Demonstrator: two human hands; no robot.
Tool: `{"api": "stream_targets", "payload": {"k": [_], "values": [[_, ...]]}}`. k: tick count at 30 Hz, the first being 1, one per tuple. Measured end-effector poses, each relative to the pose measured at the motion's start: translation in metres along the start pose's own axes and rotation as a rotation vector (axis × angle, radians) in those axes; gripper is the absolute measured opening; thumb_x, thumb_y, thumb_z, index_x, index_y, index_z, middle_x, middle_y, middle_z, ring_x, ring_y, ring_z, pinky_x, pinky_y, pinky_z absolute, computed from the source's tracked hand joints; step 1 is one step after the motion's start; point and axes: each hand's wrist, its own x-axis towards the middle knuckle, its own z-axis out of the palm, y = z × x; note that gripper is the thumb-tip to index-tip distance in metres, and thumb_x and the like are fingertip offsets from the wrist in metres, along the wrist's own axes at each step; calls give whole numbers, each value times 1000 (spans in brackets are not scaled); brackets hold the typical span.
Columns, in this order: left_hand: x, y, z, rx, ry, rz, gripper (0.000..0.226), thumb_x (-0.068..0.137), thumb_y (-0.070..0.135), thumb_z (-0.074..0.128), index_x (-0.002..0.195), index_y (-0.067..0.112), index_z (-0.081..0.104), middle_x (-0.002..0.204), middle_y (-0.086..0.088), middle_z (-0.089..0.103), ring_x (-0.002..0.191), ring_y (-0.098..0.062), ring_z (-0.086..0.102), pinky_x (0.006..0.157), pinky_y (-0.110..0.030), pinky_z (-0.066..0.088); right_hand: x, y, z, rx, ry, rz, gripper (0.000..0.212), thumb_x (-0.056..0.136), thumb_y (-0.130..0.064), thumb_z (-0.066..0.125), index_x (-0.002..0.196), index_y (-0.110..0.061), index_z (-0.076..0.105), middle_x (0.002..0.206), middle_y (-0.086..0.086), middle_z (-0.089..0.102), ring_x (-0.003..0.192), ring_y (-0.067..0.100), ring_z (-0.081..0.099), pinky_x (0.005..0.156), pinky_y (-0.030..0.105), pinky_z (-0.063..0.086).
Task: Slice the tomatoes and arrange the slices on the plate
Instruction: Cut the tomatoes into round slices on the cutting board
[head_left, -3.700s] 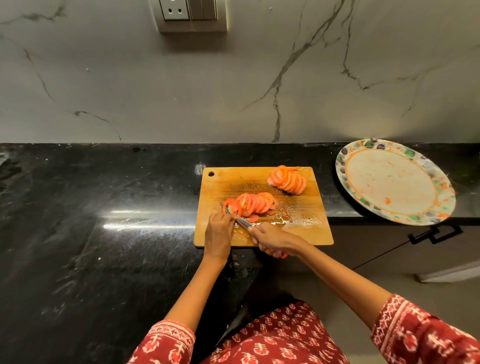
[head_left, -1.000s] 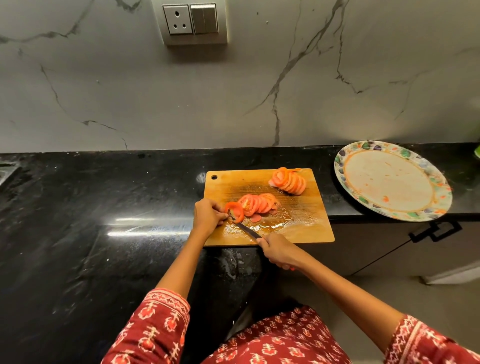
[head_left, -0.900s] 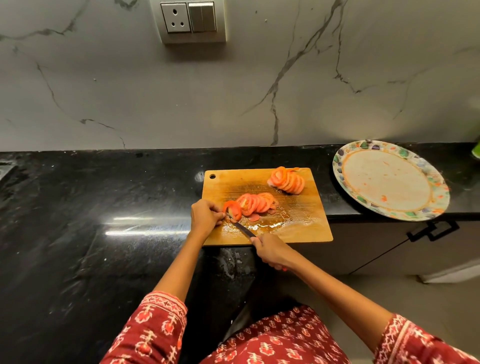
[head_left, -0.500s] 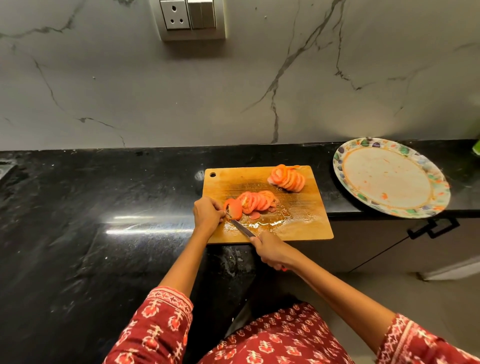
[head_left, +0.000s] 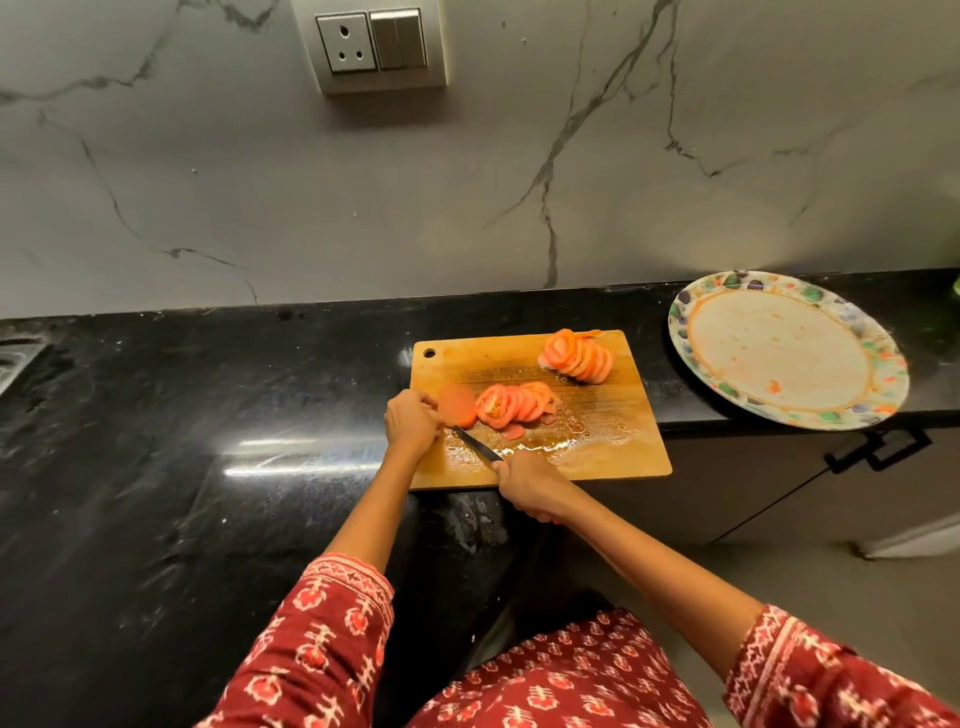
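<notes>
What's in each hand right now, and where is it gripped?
The right hand grips the knife by its handle. The left hand holds the tomato end piece at its left edge.

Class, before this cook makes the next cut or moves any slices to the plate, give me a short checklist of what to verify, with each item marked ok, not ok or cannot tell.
1. Knife gripped firmly by the right hand: ok.
2. Left hand holds the tomato end piece steady: ok.
3. Left fingertips clear of the blade: cannot tell, the blade tip sits right beside them.
4. Cutting board fully supported: not ok, its near right corner overhangs the counter edge.
5. Plate ready for slices: not ok, it shows orange smears and also overhangs the edge.
6. Sliced tomato rows and on the board, not yet plated: ok.
</notes>
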Motion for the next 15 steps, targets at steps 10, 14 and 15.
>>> {"api": "stream_targets", "payload": {"k": [10,14,15], "values": [[9,-1,-3,-42,10,0,11,80,0,68,69,1,68,68,-13,67,63,-23,66,64,-35,59,15,-6,-5,205,-195,93,37,102,-37,27,76,-13,36,55,2,40,32,8,31,33,10,24],[10,-3,-7,-32,-52,39,7,78,-4,68,73,0,70,69,-16,68,59,-24,66,64,-33,58,15,-4,-3,169,-167,82,36,102,-34,29,74,-12,35,54,2,42,30,9,32,32,12,25],[10,-4,-8,-25,-58,60,7,77,-5,67,73,0,70,68,-17,68,59,-25,66,65,-33,58,15,-5,-2,161,-161,85,37,102,-34,28,73,-12,35,54,2,42,31,9,32,32,12,25]]}}
